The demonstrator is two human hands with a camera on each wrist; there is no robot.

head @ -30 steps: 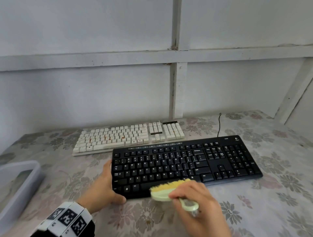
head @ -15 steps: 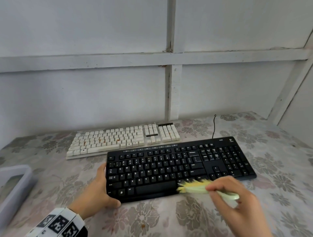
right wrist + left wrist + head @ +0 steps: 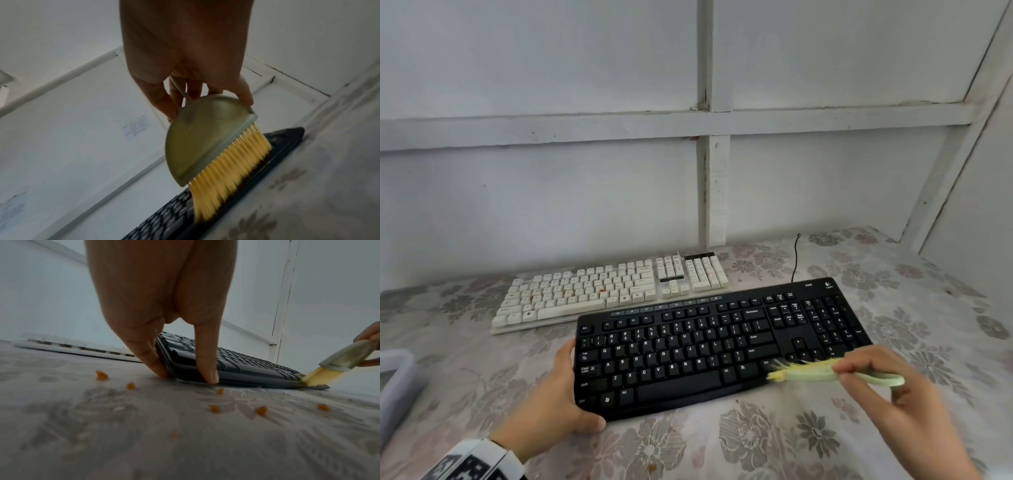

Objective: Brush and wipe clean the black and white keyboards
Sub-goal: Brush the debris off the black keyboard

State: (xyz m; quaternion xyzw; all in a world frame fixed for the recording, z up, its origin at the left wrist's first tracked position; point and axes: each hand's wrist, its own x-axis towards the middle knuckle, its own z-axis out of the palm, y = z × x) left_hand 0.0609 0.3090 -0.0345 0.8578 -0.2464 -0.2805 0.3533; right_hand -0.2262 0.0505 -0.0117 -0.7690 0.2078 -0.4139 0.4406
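Wall: white panels (image 3: 551, 192) crossed by white battens, rising behind the table.
Table: floral cloth (image 3: 774, 442) covers it; the black keyboard lies near its front edge.
Black keyboard (image 3: 709, 346): flat on the cloth, angled slightly, its cable running back toward the wall.
White keyboard (image 3: 599, 291): just behind the black keyboard, offset to its left, orange specks on some keys.
Left hand (image 3: 551, 407): thumb and fingers curled round the black keyboard's left end, pinning it.
Right hand (image 3: 887, 387): fingers wrapped round the brush handle at the black keyboard's right front corner.
Brush (image 3: 825, 371): pale green, yellow bristles touching the keys there.
Crumbs (image 3: 101, 375): orange bits on the cloth in front of the black keyboard.
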